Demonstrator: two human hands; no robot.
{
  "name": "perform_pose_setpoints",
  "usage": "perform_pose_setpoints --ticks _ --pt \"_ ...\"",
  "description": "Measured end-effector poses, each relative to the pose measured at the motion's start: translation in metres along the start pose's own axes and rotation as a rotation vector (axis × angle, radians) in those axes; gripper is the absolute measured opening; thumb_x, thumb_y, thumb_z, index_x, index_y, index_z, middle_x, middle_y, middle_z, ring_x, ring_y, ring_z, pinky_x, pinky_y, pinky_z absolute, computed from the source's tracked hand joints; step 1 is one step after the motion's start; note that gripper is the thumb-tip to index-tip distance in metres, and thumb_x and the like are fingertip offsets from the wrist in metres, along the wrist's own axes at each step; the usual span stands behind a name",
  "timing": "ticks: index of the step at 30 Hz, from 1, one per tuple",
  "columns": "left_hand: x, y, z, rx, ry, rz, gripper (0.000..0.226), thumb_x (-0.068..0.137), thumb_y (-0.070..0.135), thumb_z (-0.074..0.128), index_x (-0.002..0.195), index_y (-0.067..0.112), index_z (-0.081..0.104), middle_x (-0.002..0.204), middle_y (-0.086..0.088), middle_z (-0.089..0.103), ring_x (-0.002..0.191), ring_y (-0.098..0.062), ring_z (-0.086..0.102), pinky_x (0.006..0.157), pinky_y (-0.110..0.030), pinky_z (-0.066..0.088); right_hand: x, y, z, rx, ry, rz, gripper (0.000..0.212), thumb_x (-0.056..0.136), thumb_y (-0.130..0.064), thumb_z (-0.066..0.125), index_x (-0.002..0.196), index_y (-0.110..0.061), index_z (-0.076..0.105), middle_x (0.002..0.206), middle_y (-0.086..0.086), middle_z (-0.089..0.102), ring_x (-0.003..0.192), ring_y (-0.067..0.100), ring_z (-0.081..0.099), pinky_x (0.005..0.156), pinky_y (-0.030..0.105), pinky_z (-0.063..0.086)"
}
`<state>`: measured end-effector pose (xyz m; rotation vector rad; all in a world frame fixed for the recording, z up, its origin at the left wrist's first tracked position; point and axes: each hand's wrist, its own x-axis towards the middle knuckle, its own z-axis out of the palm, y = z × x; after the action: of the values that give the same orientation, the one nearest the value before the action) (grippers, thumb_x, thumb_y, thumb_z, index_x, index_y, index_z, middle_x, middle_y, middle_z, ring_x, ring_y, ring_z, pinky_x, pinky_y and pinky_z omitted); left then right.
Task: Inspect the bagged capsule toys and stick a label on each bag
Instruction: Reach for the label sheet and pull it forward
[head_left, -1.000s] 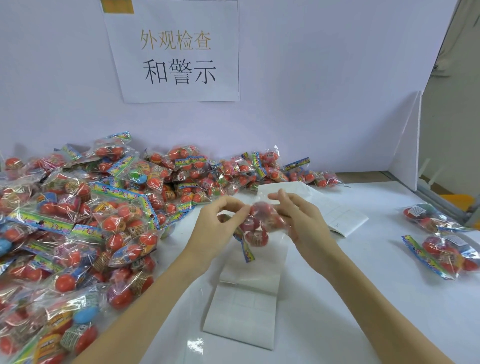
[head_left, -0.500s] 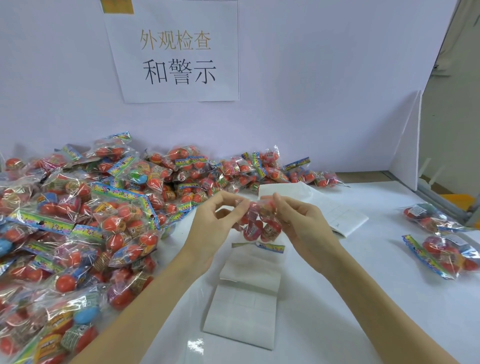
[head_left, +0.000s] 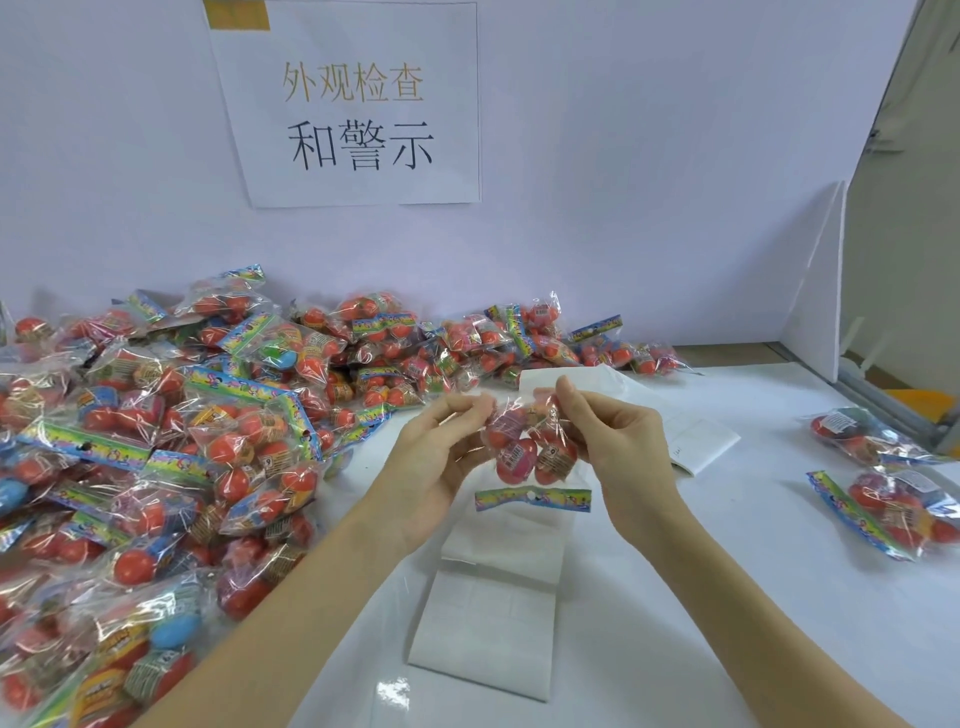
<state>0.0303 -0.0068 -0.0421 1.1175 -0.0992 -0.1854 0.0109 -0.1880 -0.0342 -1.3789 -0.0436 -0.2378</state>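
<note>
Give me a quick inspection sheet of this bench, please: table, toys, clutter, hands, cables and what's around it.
Surface: white table, glossy, bare at the near right.
Job's things: held bag of red capsules, header card hanging downward; label sheet lying flat beneath it; large heap of bags at left; two bags set apart at right.
Clutter: folded white paper behind the hands.
Grippers: left hand and right hand both pinch the held bag's top edge, above the table.
Cables: nothing seen.
Surroundings: white backboard with a printed sign; white side panel at right.
</note>
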Motion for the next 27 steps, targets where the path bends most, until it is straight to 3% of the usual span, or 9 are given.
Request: perform_pose_setpoints --ticks 3,5,8,12,14,17,20,22,27 --pt "0.0004 -0.0023 -0.0017 0.174 -0.045 0.074 0.008 0.098 0.014 0.062 0.097 0.009 0.068 0.094 -0.002 0.073 0.083 -0.016 0.068 0.074 -0.025 0.055 0.0004 0.0006 -0.0037 -0.205 0.015 -0.166 0.023 0.087 -0.04 0.076 0.077 -0.02 0.084 0.071 0.003 0.077 0.06 0.012 0.07 0.06 0.02 0.056" --pt "-0.001 -0.0015 -0.0018 0.248 -0.105 0.069 0.023 0.095 0.028 0.068 0.108 0.01 0.072 0.101 -0.004 0.074 0.089 -0.019 0.069 0.077 -0.028 0.055 -0.0003 0.0038 -0.0038 -0.287 -0.032 -0.192 0.023 0.088 -0.04 0.077 0.075 -0.022 0.082 0.069 0.002 0.076 0.057 0.014 0.07 0.057 0.023 0.055" --pt "-0.0035 -0.0009 -0.001 0.425 -0.089 0.127 0.029 0.089 0.03 0.079 0.111 0.011 0.077 0.102 -0.007 0.078 0.088 -0.018 0.07 0.077 -0.028 0.056 0.0 0.007 -0.0031 -0.25 -0.084 -0.115 0.03 0.095 -0.047 0.067 0.091 -0.021 0.081 0.075 -0.001 0.077 0.07 0.016 0.074 0.066 0.024 0.057" --pt "0.0002 0.0013 -0.0031 0.271 0.134 0.2 0.009 0.097 0.006 0.068 0.103 0.001 0.072 0.085 0.002 0.075 0.077 -0.011 0.068 0.069 -0.022 0.057 0.0034 0.0032 -0.0076 -0.152 -0.188 0.031 0.043 0.091 -0.056 0.066 0.12 -0.025 0.072 0.1 0.001 0.08 0.095 0.02 0.077 0.084 0.032 0.058" --pt "0.0018 0.0029 -0.0063 0.254 0.159 0.204 0.015 0.097 0.004 0.067 0.109 -0.005 0.066 0.087 -0.001 0.071 0.077 -0.012 0.067 0.072 -0.024 0.059 0.0032 0.0049 -0.0072 -0.222 -0.221 0.019 0.027 0.093 -0.041 0.074 0.114 -0.023 0.075 0.099 0.002 0.08 0.094 0.02 0.077 0.085 0.036 0.059" --pt "0.0015 0.005 -0.0087 0.249 0.088 0.173 0.02 0.098 0.005 0.067 0.117 0.008 0.07 0.1 -0.006 0.067 0.08 -0.011 0.067 0.07 -0.024 0.057 0.0033 0.0068 -0.0064 -0.232 -0.194 0.024 0.009 0.093 -0.024 0.078 0.101 -0.02 0.08 0.095 0.005 0.08 0.093 0.025 0.076 0.087 0.04 0.059" --pt "0.0006 0.0062 -0.0081 0.374 0.059 0.213 0.014 0.093 0.023 0.075 0.106 0.019 0.078 0.103 -0.008 0.073 0.084 -0.016 0.067 0.074 -0.028 0.057 0.0045 0.0051 -0.0087 -0.2 -0.215 0.039 0.009 0.091 -0.024 0.08 0.099 -0.022 0.081 0.097 0.006 0.08 0.096 0.022 0.075 0.088 0.034 0.057" --pt "0.0003 0.0059 -0.0082 0.427 0.084 0.24 0.005 0.091 0.021 0.078 0.096 0.02 0.076 0.102 -0.005 0.075 0.088 -0.016 0.068 0.08 -0.033 0.057 0.0049 0.0051 -0.0093 -0.204 -0.221 0.038 0.008 0.091 -0.025 0.08 0.098 -0.022 0.081 0.096 0.005 0.079 0.095 0.018 0.074 0.085 0.028 0.054" --pt "-0.0022 0.0066 -0.0058 0.378 -0.005 0.222 0.006 0.099 0.009 0.067 0.095 0.012 0.064 0.093 -0.005 0.071 0.084 -0.013 0.065 0.079 -0.027 0.052 0.0047 0.0045 -0.0077 -0.083 -0.19 0.065 0.022 0.083 -0.029 0.081 0.096 -0.011 0.08 0.104 0.012 0.078 0.096 0.026 0.071 0.096 0.041 0.055"
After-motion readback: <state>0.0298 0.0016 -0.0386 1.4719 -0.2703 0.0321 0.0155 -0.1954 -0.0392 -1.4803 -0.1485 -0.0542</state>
